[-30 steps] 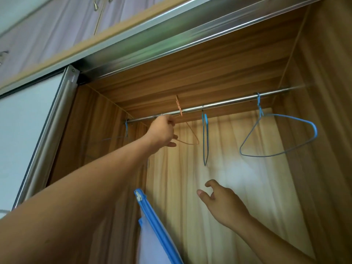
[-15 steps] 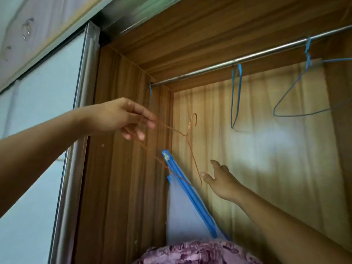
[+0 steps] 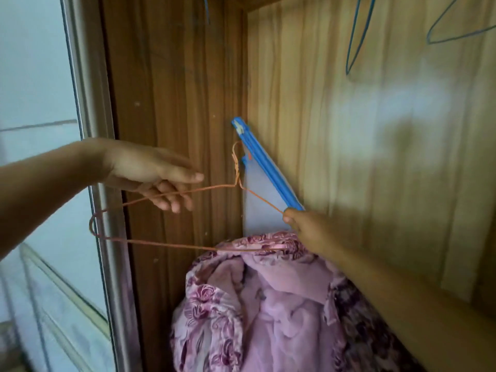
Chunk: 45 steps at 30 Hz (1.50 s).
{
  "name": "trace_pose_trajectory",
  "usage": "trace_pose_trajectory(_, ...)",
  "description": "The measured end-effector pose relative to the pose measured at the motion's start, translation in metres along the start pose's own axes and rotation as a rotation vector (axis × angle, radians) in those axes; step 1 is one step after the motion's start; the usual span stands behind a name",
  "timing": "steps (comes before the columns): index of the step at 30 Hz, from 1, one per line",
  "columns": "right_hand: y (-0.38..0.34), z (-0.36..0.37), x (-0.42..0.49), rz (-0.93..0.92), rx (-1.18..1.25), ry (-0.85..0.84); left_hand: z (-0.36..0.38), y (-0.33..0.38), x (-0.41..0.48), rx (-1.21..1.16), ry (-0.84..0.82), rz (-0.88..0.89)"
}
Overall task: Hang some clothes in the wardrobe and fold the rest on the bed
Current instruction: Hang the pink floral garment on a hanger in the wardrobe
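A thin orange wire hanger (image 3: 171, 247) is off the rail and lies almost flat in front of the wardrobe's left inner wall (image 3: 174, 89), its hook (image 3: 235, 159) pointing up. My left hand (image 3: 150, 175) holds its upper arm loosely, the wire running across my fingers. My right hand (image 3: 308, 229) pinches the hanger's right end, just above a bundled pink floral blanket (image 3: 268, 304). No garment is on the hanger.
Two blue wire hangers (image 3: 357, 36) (image 3: 456, 36) hang empty at the top right; the rail is out of view. A blue-edged white pouch (image 3: 268, 170) leans in the wardrobe's back left corner. A sliding door with a metal frame (image 3: 88, 103) stands at the left.
My left hand took the orange hanger off the rail and brought it down. My right hand rose and took hold of its right end. The view dropped toward the blanket.
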State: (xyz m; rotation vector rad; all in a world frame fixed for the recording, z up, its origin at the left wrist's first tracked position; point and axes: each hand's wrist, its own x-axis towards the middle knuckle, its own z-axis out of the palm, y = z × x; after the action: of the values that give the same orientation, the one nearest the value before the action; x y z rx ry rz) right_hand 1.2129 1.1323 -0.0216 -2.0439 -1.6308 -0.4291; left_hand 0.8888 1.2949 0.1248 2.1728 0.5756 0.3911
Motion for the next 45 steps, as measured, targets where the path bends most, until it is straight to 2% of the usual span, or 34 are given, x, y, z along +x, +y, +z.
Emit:
trace_pose_trajectory(3, -0.008, 0.011, -0.011, -0.154, -0.011, 0.027, 0.041, -0.019, 0.020, 0.009, -0.042, -0.075)
trace_pose_trajectory(5, -0.008, 0.013, -0.017, -0.149, 0.045, 0.002, 0.064, -0.022, 0.029, 0.023, -0.017, -0.063)
trace_pose_trajectory(7, 0.001, 0.015, -0.021, -0.022, -0.071, -0.052, 0.086, -0.026, 0.038, 0.096, 0.022, -0.039)
trace_pose_trajectory(9, 0.025, 0.015, -0.030, 0.260, -0.315, -0.113, 0.103, -0.031, 0.046, 0.207, 0.091, -0.008)
trace_pose_trajectory(10, 0.040, 0.015, -0.035, 0.418, -0.344, -0.132, 0.108, -0.032, 0.049, 0.247, 0.117, 0.033)
trace_pose_trajectory(12, 0.068, 0.013, -0.046, 0.603, -0.232, -0.189, 0.120, -0.034, 0.056, 0.309, 0.133, 0.119)
trace_pose_trajectory(14, 0.083, 0.012, -0.051, 0.631, -0.065, -0.206, 0.133, -0.034, 0.064, 0.352, 0.123, 0.148)
trace_pose_trajectory(18, 0.073, 0.001, -0.040, 0.558, 0.170, 0.099, 0.161, -0.033, 0.083, 0.291, 0.083, 0.171)
trace_pose_trajectory(23, 0.033, -0.034, -0.014, 0.271, 0.385, 0.228, 0.201, -0.020, 0.107, 0.120, 0.189, 0.272)
trace_pose_trajectory(27, 0.008, -0.053, -0.014, 0.066, 0.374, 0.149, 0.225, -0.021, 0.119, -0.018, 0.355, 0.353)
trace_pose_trajectory(29, 0.011, -0.059, -0.016, 0.072, 0.281, 0.085, 0.228, -0.027, 0.120, -0.134, 0.301, 0.376)
trace_pose_trajectory(32, 0.026, -0.051, -0.029, 0.151, 0.139, -0.145, 0.224, -0.036, 0.119, -0.276, 0.210, 0.372)
trace_pose_trajectory(33, 0.030, -0.044, -0.033, 0.154, 0.084, -0.175, 0.221, -0.038, 0.119, -0.291, 0.178, 0.367)
trace_pose_trajectory(36, 0.038, -0.022, -0.036, 0.082, -0.008, -0.111, 0.209, -0.045, 0.122, -0.283, 0.091, 0.306)
trace_pose_trajectory(39, 0.048, -0.016, -0.033, 0.045, -0.013, -0.050, 0.180, -0.070, 0.132, -0.293, 0.169, 0.158)
trace_pose_trajectory(41, 0.057, -0.015, -0.033, 0.034, 0.011, -0.014, 0.153, -0.099, 0.138, -0.143, 0.177, 0.048)
trace_pose_trajectory(45, 0.073, -0.017, -0.032, 0.045, -0.024, 0.028, 0.130, -0.153, 0.131, 0.446, -0.146, -0.094)
